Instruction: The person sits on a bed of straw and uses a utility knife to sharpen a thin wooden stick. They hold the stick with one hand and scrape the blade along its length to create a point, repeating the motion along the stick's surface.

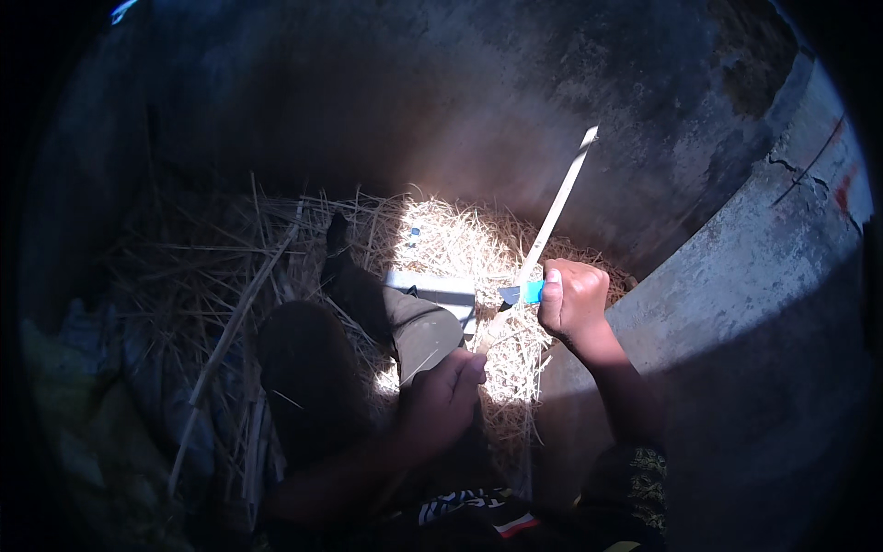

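My right hand (578,296) is closed around the blue handle of a knife (510,295), whose short dark blade points left. A long pale strip of wood or cane (563,195) slants up and right past the blade, which lies against or very near it. Closer to me, my left hand (440,397) is closed around the strip's lower end, in shadow beside my knee. Under the strip, a pale flat bar (440,289) lies by my knee, partly hidden by it.
Shavings and straw-like strips (460,235) cover the ground, brightly lit in the middle. Several longer sticks (241,308) lie in shade on the left. A dark wall (368,101) stands behind, and a cracked concrete ledge (727,262) runs along the right.
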`<control>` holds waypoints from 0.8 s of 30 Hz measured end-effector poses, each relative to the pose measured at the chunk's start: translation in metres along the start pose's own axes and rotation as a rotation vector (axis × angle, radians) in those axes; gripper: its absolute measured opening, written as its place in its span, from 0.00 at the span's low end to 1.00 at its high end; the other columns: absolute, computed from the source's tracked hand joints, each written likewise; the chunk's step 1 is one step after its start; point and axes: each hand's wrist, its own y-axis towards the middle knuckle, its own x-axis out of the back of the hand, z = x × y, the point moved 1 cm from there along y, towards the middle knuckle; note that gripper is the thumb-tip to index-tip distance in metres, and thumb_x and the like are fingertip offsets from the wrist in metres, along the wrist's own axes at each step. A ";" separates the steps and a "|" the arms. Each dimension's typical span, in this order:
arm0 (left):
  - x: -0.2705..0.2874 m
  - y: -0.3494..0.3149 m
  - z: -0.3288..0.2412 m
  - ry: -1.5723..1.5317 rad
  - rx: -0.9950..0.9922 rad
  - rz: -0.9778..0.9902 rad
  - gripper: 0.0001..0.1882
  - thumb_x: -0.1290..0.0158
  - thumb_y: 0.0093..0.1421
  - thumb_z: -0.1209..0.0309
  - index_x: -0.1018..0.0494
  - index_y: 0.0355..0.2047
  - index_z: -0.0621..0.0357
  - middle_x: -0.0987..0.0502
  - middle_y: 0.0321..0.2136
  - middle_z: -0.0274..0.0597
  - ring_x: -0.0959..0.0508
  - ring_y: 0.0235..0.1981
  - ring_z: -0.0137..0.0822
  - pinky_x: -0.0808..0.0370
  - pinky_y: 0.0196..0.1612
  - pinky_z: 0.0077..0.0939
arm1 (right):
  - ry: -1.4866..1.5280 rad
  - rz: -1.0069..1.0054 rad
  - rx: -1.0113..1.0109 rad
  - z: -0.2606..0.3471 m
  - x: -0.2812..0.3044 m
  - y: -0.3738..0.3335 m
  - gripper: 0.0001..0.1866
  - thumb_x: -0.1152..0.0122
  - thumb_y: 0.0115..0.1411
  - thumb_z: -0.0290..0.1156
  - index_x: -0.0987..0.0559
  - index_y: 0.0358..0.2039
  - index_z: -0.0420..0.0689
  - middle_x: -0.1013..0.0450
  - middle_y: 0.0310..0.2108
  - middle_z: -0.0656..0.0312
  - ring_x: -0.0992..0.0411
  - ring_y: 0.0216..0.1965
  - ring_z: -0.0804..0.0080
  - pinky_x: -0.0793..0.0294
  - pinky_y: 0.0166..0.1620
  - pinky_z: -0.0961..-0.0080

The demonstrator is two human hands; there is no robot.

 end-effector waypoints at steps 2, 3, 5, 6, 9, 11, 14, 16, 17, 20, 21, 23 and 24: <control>-0.007 -0.007 -0.003 0.105 -0.025 0.007 0.16 0.57 0.73 0.60 0.29 0.34 0.59 0.26 0.20 0.41 0.25 0.21 0.31 0.29 0.28 0.29 | 0.038 -0.049 -0.091 -0.033 -0.001 0.001 0.23 0.58 0.65 0.37 0.33 0.13 0.42 0.35 0.13 0.49 0.32 0.16 0.46 0.33 0.24 0.54; -0.010 -0.010 0.000 0.176 -0.035 -0.001 0.15 0.57 0.73 0.61 0.29 0.35 0.59 0.26 0.20 0.44 0.23 0.22 0.35 0.29 0.28 0.31 | -0.025 -0.134 -0.244 -0.056 -0.007 0.013 0.24 0.59 0.65 0.38 0.29 0.15 0.39 0.32 0.16 0.44 0.30 0.20 0.40 0.30 0.28 0.50; -0.016 -0.011 -0.011 0.216 0.004 0.064 0.15 0.57 0.73 0.62 0.29 0.36 0.60 0.24 0.21 0.49 0.21 0.23 0.42 0.27 0.29 0.34 | -0.242 -0.168 -0.468 -0.118 0.006 0.032 0.25 0.59 0.65 0.40 0.23 0.19 0.36 0.27 0.22 0.41 0.26 0.27 0.38 0.26 0.34 0.49; -0.017 -0.017 -0.030 0.197 0.068 0.139 0.14 0.58 0.73 0.63 0.29 0.36 0.60 0.24 0.22 0.51 0.20 0.24 0.45 0.27 0.30 0.35 | -0.325 -0.186 -0.650 -0.152 0.018 0.039 0.26 0.59 0.64 0.42 0.21 0.22 0.36 0.25 0.24 0.40 0.24 0.29 0.37 0.24 0.37 0.49; -0.032 -0.038 -0.033 0.134 0.006 0.272 0.13 0.57 0.72 0.64 0.28 0.37 0.61 0.24 0.23 0.52 0.20 0.24 0.44 0.27 0.30 0.35 | -0.312 -0.256 -0.844 -0.215 0.044 0.040 0.28 0.63 0.64 0.45 0.21 0.24 0.35 0.24 0.22 0.42 0.22 0.33 0.38 0.25 0.40 0.50; -0.029 -0.035 -0.026 0.106 0.020 0.259 0.13 0.56 0.72 0.64 0.28 0.37 0.60 0.24 0.22 0.49 0.21 0.23 0.39 0.27 0.30 0.34 | -0.115 -0.294 -0.777 -0.181 0.025 0.048 0.28 0.62 0.65 0.44 0.24 0.22 0.34 0.25 0.20 0.44 0.24 0.30 0.38 0.27 0.38 0.51; -0.028 -0.023 -0.022 0.018 0.132 0.306 0.13 0.55 0.72 0.63 0.28 0.36 0.60 0.25 0.20 0.41 0.25 0.20 0.30 0.29 0.27 0.29 | 0.150 -0.448 -0.748 -0.156 0.024 0.011 0.28 0.61 0.67 0.43 0.27 0.20 0.33 0.32 0.14 0.51 0.30 0.19 0.62 0.33 0.29 0.60; -0.025 -0.017 -0.015 -0.048 0.107 0.312 0.14 0.55 0.73 0.61 0.28 0.35 0.58 0.27 0.20 0.34 0.30 0.19 0.24 0.32 0.24 0.23 | 0.222 -0.437 -0.789 -0.153 0.010 -0.013 0.28 0.62 0.68 0.42 0.26 0.19 0.34 0.33 0.13 0.55 0.32 0.18 0.68 0.35 0.26 0.63; -0.025 -0.015 -0.011 -0.130 0.140 0.331 0.15 0.56 0.73 0.61 0.29 0.35 0.57 0.30 0.19 0.32 0.32 0.19 0.23 0.34 0.24 0.21 | 0.154 -0.430 -0.759 -0.146 0.002 -0.021 0.29 0.64 0.68 0.42 0.26 0.19 0.35 0.32 0.12 0.56 0.33 0.17 0.69 0.36 0.25 0.63; -0.021 -0.007 0.002 -0.389 0.227 0.375 0.16 0.59 0.74 0.59 0.33 0.34 0.55 0.36 0.18 0.28 0.37 0.18 0.21 0.38 0.22 0.17 | 0.409 -0.451 -0.960 -0.140 -0.017 -0.038 0.28 0.64 0.67 0.43 0.28 0.17 0.37 0.34 0.13 0.61 0.34 0.16 0.70 0.41 0.23 0.66; -0.021 -0.004 0.007 -0.488 0.261 0.383 0.16 0.60 0.75 0.58 0.34 0.33 0.54 0.38 0.18 0.29 0.38 0.18 0.21 0.39 0.22 0.16 | 0.686 -0.495 -1.138 -0.141 -0.023 -0.043 0.28 0.64 0.67 0.43 0.29 0.16 0.37 0.36 0.12 0.62 0.35 0.16 0.70 0.41 0.22 0.67; -0.019 -0.001 0.003 -0.602 0.324 0.394 0.17 0.62 0.75 0.57 0.37 0.32 0.53 0.40 0.18 0.29 0.40 0.17 0.20 0.41 0.21 0.16 | 0.623 -0.463 -1.015 -0.130 -0.023 -0.047 0.26 0.63 0.67 0.42 0.29 0.18 0.38 0.37 0.11 0.58 0.34 0.15 0.66 0.40 0.22 0.64; -0.016 0.000 -0.006 -0.619 0.353 0.398 0.17 0.62 0.75 0.56 0.37 0.32 0.52 0.41 0.18 0.29 0.41 0.17 0.20 0.41 0.20 0.17 | 0.409 -0.428 -0.836 -0.109 -0.020 -0.049 0.26 0.63 0.67 0.41 0.29 0.18 0.38 0.37 0.11 0.56 0.34 0.14 0.64 0.40 0.22 0.63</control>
